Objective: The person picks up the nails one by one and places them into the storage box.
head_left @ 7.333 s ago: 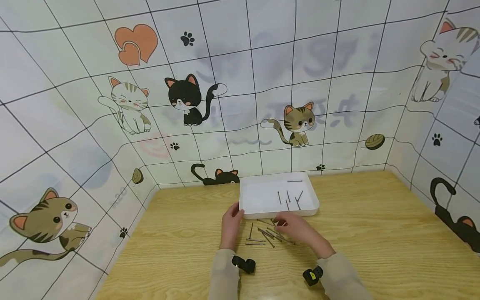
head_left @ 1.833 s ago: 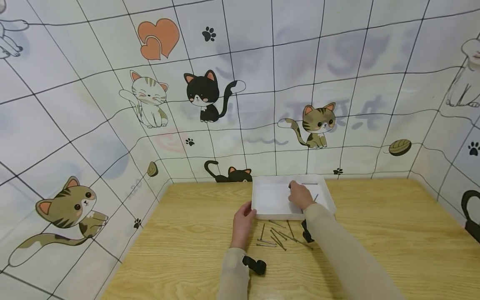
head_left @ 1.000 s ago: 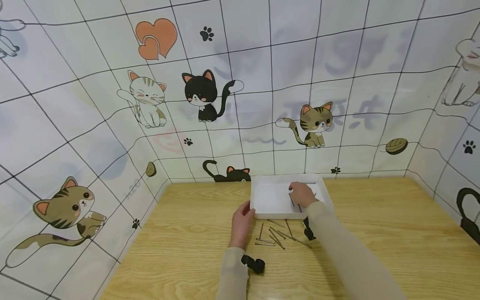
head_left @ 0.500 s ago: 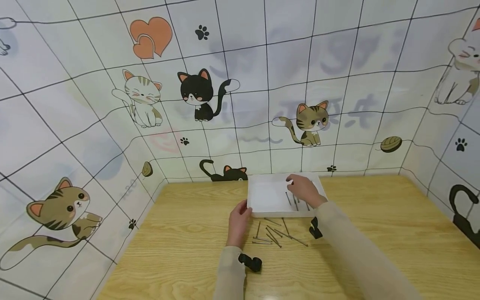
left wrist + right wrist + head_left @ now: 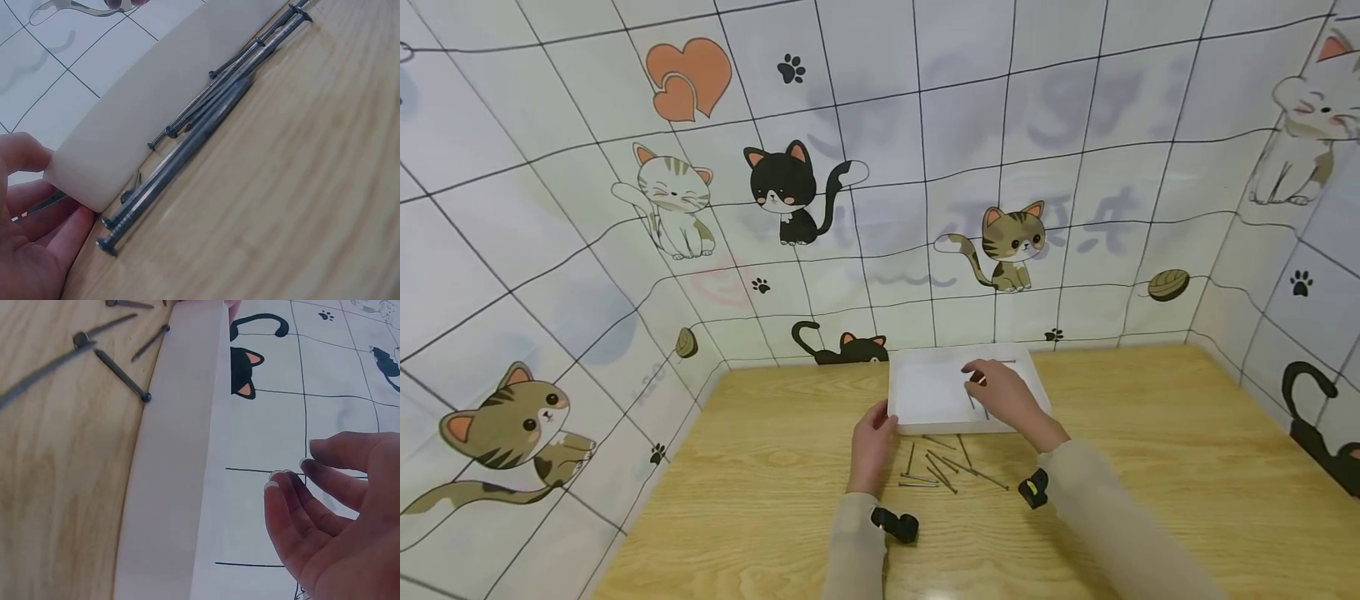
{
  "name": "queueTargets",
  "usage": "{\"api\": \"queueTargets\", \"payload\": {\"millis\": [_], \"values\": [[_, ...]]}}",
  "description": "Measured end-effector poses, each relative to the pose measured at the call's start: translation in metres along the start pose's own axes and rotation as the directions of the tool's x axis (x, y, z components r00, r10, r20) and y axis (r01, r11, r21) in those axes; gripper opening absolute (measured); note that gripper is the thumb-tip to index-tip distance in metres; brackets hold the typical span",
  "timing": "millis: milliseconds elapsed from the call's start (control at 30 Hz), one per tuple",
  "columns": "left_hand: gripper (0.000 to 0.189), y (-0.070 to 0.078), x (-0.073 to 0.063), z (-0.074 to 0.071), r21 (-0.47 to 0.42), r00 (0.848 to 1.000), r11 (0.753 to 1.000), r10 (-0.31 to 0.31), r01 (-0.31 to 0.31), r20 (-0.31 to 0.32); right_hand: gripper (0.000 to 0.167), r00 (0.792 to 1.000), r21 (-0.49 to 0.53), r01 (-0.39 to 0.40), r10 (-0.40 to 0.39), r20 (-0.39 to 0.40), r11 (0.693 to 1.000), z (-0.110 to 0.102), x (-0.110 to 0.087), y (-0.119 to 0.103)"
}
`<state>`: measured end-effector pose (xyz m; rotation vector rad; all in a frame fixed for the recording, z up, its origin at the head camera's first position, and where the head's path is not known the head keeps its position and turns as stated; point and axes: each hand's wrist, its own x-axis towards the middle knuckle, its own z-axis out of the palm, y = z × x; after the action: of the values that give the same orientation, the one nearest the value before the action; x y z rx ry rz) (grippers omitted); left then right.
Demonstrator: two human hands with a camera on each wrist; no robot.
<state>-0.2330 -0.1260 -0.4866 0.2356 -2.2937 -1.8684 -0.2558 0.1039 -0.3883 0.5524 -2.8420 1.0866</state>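
Note:
My left hand [image 5: 871, 450] grips the near left corner of a shallow white tray [image 5: 921, 387]; in the left wrist view its thumb and fingers hold the tray's outer wall [image 5: 144, 94]. Over the right part of the tray hovers my right hand [image 5: 1006, 398]. In the right wrist view this hand [image 5: 337, 519] has loosely bent fingers, thumb and fingertips apart, with nothing visible between them. Several nails lie inside the tray, partly hidden by the right hand. More loose metal nails [image 5: 942, 472] lie scattered on the wood just in front of the tray.
The wooden table [image 5: 775, 492] extends around the tray. Behind it stands a wall covering [image 5: 895, 208] with printed cats and grid lines, close to the tray's far edge. A black wrist camera [image 5: 895, 525] sits on the left sleeve, another [image 5: 1034, 489] on the right.
Earlier my right hand was at the nails on the table; then it moved into the tray. It has since lifted and drawn slightly nearer. Fewer nails lie outside. The left hand stays put.

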Motion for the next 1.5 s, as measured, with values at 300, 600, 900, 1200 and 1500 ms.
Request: {"api": "queueTargets", "payload": {"millis": [300,600,900,1200,1500], "values": [[0.039,-0.002,0.001,0.000,-0.011,1.000,1.000,0.006,-0.006,-0.002,0.033,0.999,0.050,0.018,-0.017,-0.027,0.999,0.016,-0.025,0.006],[0.038,0.002,-0.001,-0.002,0.005,1.000,1.000,0.015,-0.015,0.004,0.030,0.999,0.133,-0.031,0.035,-0.029,0.991,0.032,-0.044,0.005],[0.038,0.002,0.000,-0.002,0.008,1.000,1.000,0.011,-0.011,0.001,0.023,0.998,0.157,-0.047,0.052,-0.033,0.986,0.044,-0.053,0.005],[0.040,0.001,0.000,-0.002,0.005,1.000,1.000,0.004,-0.004,0.005,0.020,0.998,0.123,-0.057,0.054,0.025,0.991,0.050,-0.057,0.002],[0.040,0.002,0.000,-0.002,-0.005,1.000,1.000,0.000,0.000,0.008,0.023,0.989,0.101,0.021,-0.035,0.141,0.995,0.054,-0.062,0.000]]}}
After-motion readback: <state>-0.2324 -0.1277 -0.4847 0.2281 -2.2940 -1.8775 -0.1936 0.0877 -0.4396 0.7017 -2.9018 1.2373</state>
